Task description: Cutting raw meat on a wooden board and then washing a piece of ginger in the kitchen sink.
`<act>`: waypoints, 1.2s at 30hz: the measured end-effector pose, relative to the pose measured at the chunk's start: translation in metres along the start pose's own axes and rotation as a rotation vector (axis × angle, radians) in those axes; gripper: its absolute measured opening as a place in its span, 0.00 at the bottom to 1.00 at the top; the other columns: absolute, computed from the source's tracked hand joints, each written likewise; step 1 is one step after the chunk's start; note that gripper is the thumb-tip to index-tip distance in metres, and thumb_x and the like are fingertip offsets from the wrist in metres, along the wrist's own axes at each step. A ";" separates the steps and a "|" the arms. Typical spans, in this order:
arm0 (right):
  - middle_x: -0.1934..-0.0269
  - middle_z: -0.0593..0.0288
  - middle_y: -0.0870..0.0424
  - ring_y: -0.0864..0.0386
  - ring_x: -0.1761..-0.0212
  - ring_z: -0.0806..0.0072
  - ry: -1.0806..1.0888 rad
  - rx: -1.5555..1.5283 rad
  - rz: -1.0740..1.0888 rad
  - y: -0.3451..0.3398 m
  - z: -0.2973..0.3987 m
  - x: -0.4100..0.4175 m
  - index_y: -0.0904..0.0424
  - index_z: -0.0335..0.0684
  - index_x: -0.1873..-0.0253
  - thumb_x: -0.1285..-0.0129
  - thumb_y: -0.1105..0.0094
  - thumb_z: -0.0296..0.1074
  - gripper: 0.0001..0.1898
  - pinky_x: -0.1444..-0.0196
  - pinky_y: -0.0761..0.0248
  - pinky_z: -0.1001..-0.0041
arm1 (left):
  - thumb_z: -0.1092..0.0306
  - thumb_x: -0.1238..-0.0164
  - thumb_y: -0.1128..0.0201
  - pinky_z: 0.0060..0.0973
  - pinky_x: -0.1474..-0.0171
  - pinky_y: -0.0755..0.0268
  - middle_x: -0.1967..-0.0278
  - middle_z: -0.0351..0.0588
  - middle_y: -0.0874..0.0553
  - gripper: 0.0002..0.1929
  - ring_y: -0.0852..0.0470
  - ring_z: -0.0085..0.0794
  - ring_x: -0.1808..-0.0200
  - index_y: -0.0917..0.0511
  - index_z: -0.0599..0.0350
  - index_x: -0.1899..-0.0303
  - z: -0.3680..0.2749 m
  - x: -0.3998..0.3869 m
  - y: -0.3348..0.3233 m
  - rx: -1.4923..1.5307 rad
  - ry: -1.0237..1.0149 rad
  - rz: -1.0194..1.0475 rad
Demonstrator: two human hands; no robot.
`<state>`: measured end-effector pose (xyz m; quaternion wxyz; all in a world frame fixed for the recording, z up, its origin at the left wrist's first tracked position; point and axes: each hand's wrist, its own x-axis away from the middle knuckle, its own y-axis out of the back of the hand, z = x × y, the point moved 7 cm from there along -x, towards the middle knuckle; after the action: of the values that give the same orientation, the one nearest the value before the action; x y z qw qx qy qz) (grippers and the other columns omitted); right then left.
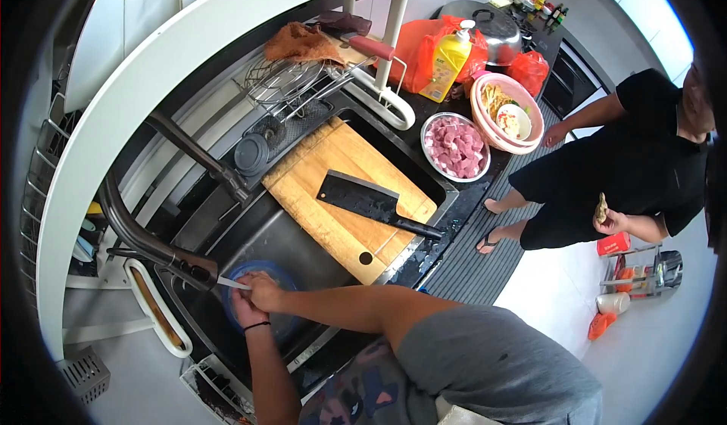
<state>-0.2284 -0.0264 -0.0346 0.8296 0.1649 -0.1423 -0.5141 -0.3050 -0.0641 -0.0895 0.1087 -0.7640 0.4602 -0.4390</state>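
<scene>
Water runs from the dark kitchen faucet (196,269) onto my hands, which are close together over a blue-rimmed basin (287,274) in the sink (284,237). My left hand (245,308), with a dark band at the wrist, is beneath the stream. My right hand (264,291) overlaps it. Whether anything is between the fingers is hidden. A wooden cutting board (341,243) lies across the sink, with a black cleaver (360,195) flat on it, its handle towards the counter's front edge.
A steel bowl of cut raw meat (454,147), a pink basin (480,121) with food and a yellow pump bottle (446,67) stand on the counter. A white rack (392,39) rises above the sink. Another person (602,147) in black stands at the right, holding something small.
</scene>
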 end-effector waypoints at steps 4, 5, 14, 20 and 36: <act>0.50 0.50 0.20 0.26 0.44 0.53 -0.152 0.056 0.167 0.013 0.020 0.003 0.22 0.44 0.46 0.35 0.49 0.42 0.17 0.42 0.34 0.59 | 0.53 0.26 0.60 0.38 0.55 0.26 0.67 0.50 0.23 0.21 0.22 0.39 0.64 0.28 0.64 0.63 0.014 -0.010 0.022 0.195 0.005 0.032; 0.50 0.50 0.20 0.26 0.44 0.53 -0.156 0.059 0.162 0.020 0.020 -0.001 0.22 0.44 0.46 0.35 0.49 0.42 0.17 0.42 0.34 0.59 | 0.53 0.26 0.60 0.38 0.55 0.26 0.67 0.50 0.23 0.21 0.22 0.39 0.64 0.28 0.64 0.63 0.019 -0.016 0.026 0.195 0.010 0.035; 0.51 0.46 0.20 0.25 0.46 0.53 0.115 0.250 -0.075 0.004 0.023 0.015 0.19 0.39 0.55 0.35 0.54 0.42 0.16 0.43 0.36 0.58 | 0.53 0.27 0.52 0.35 0.39 0.34 0.52 0.49 0.19 0.17 0.23 0.38 0.47 0.26 0.55 0.51 0.023 -0.015 0.013 0.234 -0.057 0.014; 0.37 0.50 0.29 0.36 0.34 0.56 0.244 0.338 -0.015 0.004 0.043 0.039 0.26 0.39 0.42 0.33 0.60 0.54 0.27 0.41 0.47 0.47 | 0.52 0.23 0.57 0.39 0.40 0.32 0.51 0.47 0.20 0.19 0.23 0.38 0.48 0.28 0.54 0.45 0.060 -0.020 0.033 1.101 0.318 0.308; 0.57 0.42 0.19 0.22 0.50 0.49 0.019 -0.081 -0.064 0.113 0.043 -0.117 0.18 0.40 0.54 0.32 0.55 0.41 0.16 0.47 0.29 0.60 | 0.70 0.32 0.44 0.43 0.41 0.31 0.57 0.51 0.22 0.12 0.23 0.42 0.47 0.30 0.58 0.49 -0.002 0.079 -0.047 0.195 -0.021 0.093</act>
<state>-0.2054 0.1202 0.0440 0.8200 0.1406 -0.1084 -0.5442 -0.2624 -0.1004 -0.0166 0.2078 -0.7322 0.4492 -0.4680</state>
